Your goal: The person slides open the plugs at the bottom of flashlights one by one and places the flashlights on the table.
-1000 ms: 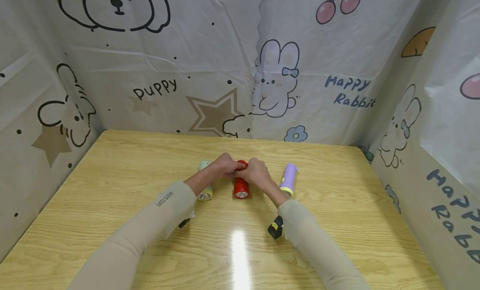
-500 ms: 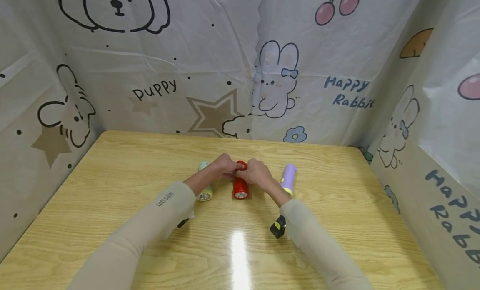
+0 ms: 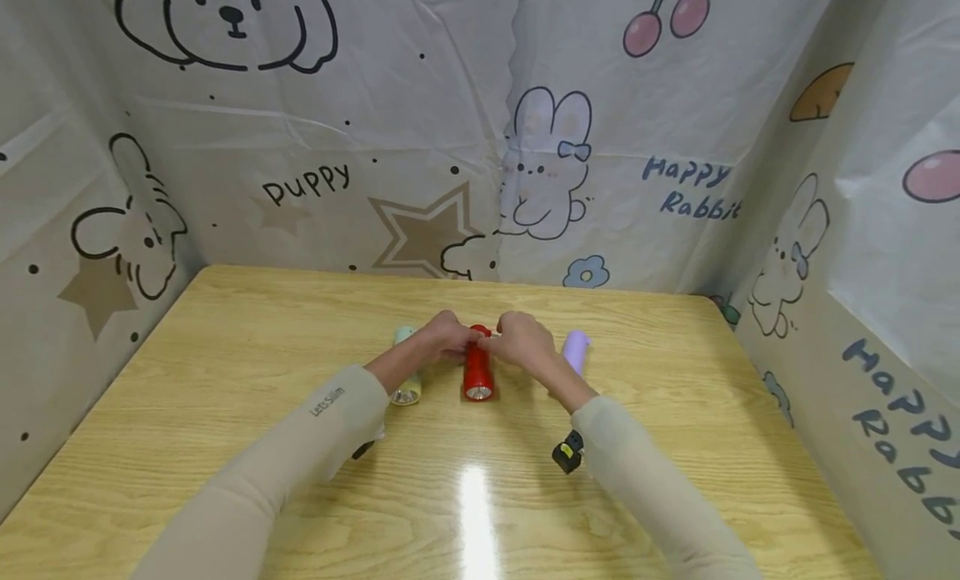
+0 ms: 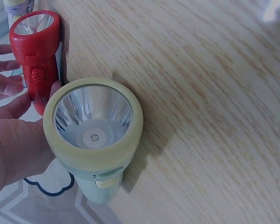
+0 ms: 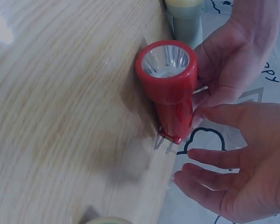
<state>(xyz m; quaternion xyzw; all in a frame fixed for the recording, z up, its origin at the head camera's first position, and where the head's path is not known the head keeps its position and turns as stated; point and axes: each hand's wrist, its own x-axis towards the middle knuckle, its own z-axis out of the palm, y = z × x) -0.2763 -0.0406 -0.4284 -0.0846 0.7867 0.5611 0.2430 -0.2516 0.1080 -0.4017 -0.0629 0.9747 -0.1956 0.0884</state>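
A red flashlight (image 3: 477, 372) lies on the wooden table, its clear lens toward me. My left hand (image 3: 450, 334) holds it near the tail, thumb on top and fingers at its left side. In the right wrist view, two metal plug prongs (image 5: 164, 143) stick out of the tail end of the red body. Just right of the tail is my right hand (image 3: 525, 340), fingers spread and holding nothing, with one fingertip right at the flashlight's edge. A mint-green flashlight with a pale yellow head (image 4: 94, 119) lies beside my left wrist.
A purple flashlight (image 3: 575, 351) lies right of my right hand, partly hidden by the forearm. Black wrist-camera mounts (image 3: 567, 452) hang under the sleeves. Printed cloth walls (image 3: 337, 230) border the table (image 3: 247, 338) at the back and both sides.
My right hand has loosened from the red flashlight's tail and shifted slightly right, its fingers spreading. The left hand keeps its hold. The head view has shifted a little.
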